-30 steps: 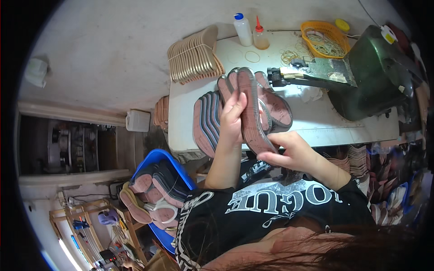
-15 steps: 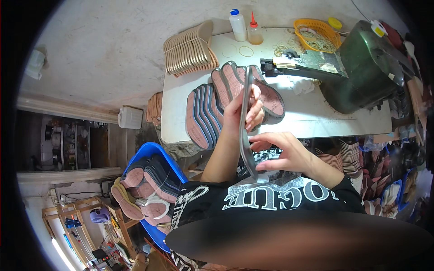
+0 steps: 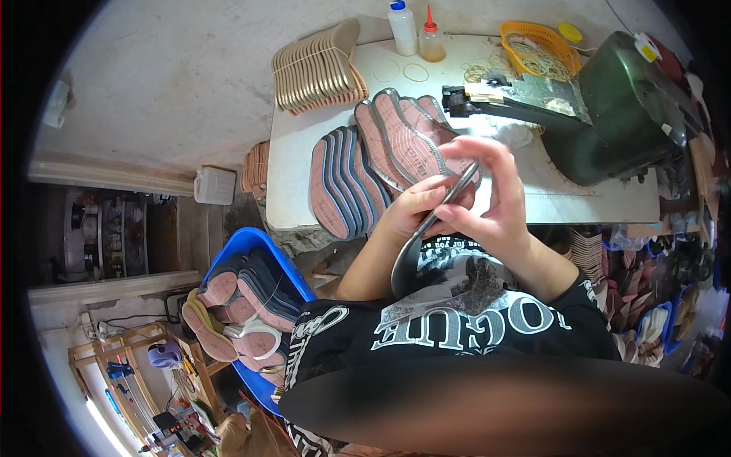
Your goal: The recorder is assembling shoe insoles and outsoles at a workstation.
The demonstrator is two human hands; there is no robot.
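Your left hand [image 3: 415, 207] has the dark sole [image 3: 412, 255] pinched edge-on in front of your shirt [image 3: 464, 320], probably so both faces are reachable. Right hand [image 3: 499, 194] curls round its upper end, can't tell how tight. Pink soles [image 3: 400, 145] crowd the table [image 3: 586, 204] beyond; turning room's between table edge and shirt.

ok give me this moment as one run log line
left hand: gripping dark-edged sole, seen edge-on | right hand: curved around its far end, contact unclear | white table: pink-faced soles, green machine
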